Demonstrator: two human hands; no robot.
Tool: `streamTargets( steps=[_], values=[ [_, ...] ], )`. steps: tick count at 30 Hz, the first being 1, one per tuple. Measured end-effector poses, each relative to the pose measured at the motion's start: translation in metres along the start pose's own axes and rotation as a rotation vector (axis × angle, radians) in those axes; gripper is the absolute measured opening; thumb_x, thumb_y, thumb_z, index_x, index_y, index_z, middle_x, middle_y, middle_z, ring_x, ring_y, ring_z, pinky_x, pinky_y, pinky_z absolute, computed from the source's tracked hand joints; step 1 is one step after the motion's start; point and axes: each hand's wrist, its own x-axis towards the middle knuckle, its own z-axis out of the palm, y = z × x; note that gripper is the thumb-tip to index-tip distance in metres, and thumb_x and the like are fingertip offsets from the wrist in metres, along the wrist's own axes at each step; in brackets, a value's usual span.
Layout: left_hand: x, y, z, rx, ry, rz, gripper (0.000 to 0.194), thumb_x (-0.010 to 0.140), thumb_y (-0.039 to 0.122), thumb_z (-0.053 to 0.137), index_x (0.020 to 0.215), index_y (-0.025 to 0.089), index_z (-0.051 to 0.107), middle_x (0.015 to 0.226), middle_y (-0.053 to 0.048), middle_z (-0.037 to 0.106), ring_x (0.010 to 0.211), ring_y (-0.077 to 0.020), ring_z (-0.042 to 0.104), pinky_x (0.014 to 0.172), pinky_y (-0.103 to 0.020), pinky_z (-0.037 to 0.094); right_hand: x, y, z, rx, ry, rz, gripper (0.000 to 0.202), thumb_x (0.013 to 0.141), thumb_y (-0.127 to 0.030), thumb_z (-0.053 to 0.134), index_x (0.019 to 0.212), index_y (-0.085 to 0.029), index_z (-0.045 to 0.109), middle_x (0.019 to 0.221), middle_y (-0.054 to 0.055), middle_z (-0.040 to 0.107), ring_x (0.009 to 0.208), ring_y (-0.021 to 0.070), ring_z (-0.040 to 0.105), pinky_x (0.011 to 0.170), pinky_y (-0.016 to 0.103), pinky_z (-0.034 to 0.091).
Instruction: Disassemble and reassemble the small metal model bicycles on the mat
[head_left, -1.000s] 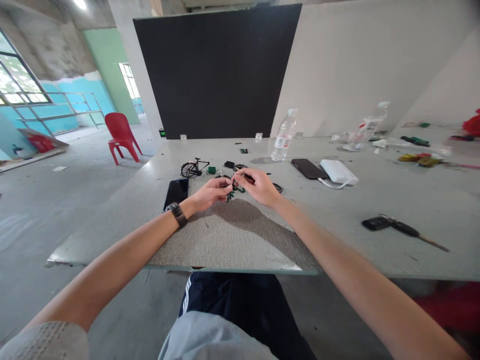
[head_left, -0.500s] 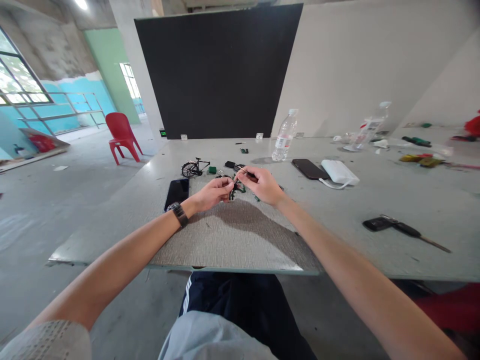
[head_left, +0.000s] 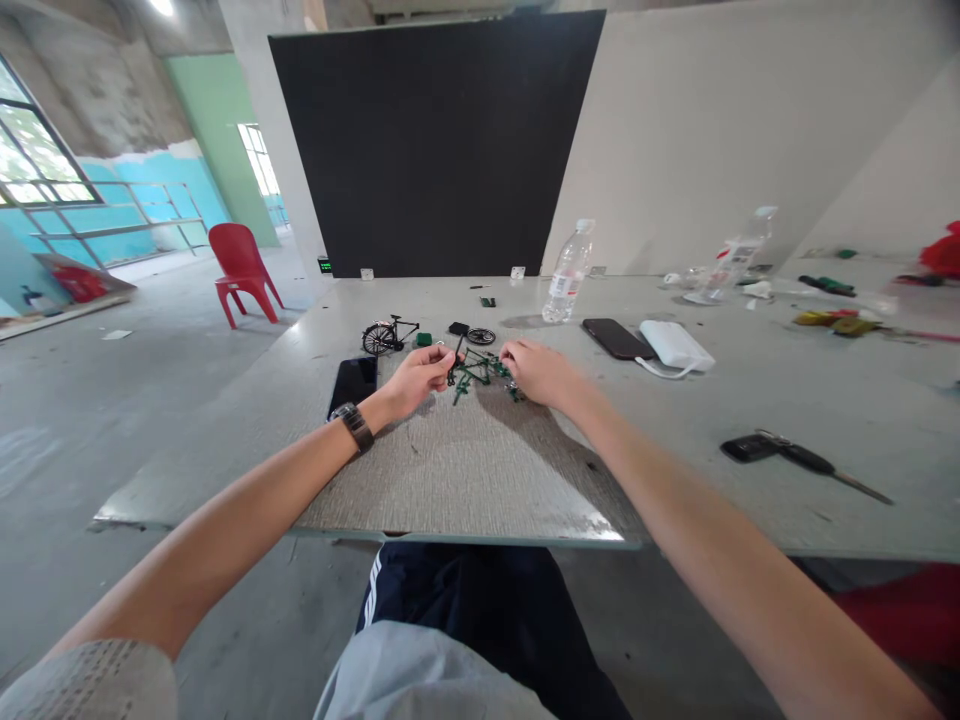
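Over the tabletop, my left hand (head_left: 421, 377) is closed in a pinch on a small black bicycle part (head_left: 457, 352), whose thin end points upward. My right hand (head_left: 541, 374) has its fingers bent down and drawn together at the right end of some small green model bicycle parts (head_left: 480, 366). What lies under its fingertips is hidden. A partly built black model bicycle (head_left: 384, 337) stands beyond my left hand, beside a small green block (head_left: 424, 339). Behind the parts are a loose spoked wheel (head_left: 481, 337) and a small black piece (head_left: 458, 328).
A dark phone (head_left: 354, 386) lies by my left wrist. To the right are a bottle (head_left: 568, 275), another phone (head_left: 616, 338), a white power bank (head_left: 676, 345) with a cable, and keys (head_left: 780, 450). A black panel (head_left: 442, 150) rises behind the table (head_left: 450, 480).
My hands, close together before, are now apart. The right hand has moved right and down to the green parts; the left has shifted slightly left. The wheel and green parts now show between them.
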Motion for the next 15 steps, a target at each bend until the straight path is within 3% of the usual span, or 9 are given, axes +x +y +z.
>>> streamTargets(
  steps=[3,15],
  values=[
    [0.0,0.0,0.0,0.002,-0.003,0.012,0.037,0.083,0.05,0.081,0.086,0.016,0.067,0.067,0.004,0.039,0.057,-0.0082,0.031,0.056,-0.022,0.034,0.0,-0.003,0.003,-0.088,-0.028,-0.063,0.029,0.1,-0.02,0.04,0.108,-0.022,0.068,0.111,0.011,0.069,0.091,0.0242,0.061,0.069,0.034,0.036],
    [0.002,-0.006,-0.003,0.008,-0.018,0.001,0.033,0.088,0.045,0.077,0.088,0.015,0.065,0.067,0.006,0.036,0.056,-0.0076,0.03,0.056,-0.02,0.033,-0.002,-0.012,-0.004,-0.224,-0.101,-0.135,0.038,0.102,-0.022,0.044,0.12,-0.025,0.078,0.109,0.01,0.067,0.083,0.0194,0.06,0.065,0.031,0.034]
  ],
)
